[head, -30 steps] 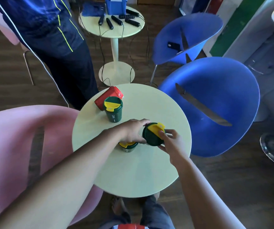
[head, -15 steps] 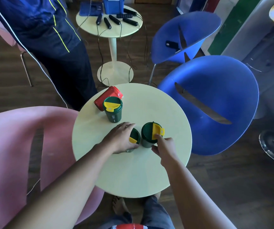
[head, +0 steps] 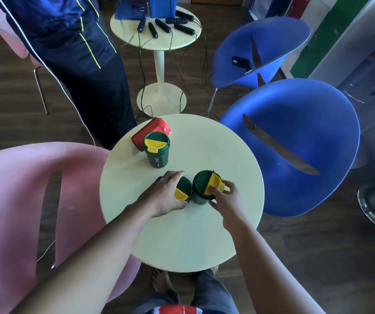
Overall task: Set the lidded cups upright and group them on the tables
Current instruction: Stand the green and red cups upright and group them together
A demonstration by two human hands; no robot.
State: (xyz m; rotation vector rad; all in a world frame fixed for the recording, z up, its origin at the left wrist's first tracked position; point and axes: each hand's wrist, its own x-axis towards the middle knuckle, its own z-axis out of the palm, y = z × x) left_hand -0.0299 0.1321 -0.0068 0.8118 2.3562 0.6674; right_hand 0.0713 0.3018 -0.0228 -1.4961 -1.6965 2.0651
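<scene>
Three dark green cups with yellow-and-green lids stand upright on the round cream table. The far cup stands alone near the table's back left. Two more stand side by side at the middle: my left hand wraps the left cup, and my right hand grips the lid and side of the right cup. A red lidded cup lies on its side behind the far green cup.
A pink chair is at the left and two blue chairs at the right. A person in dark blue clothes stands at the back left. A second small round table with black devices and cables is behind.
The right cup went from tilted in my right hand to upright on the table beside the left cup. My left hand slid from covering its lid to gripping its left side.
</scene>
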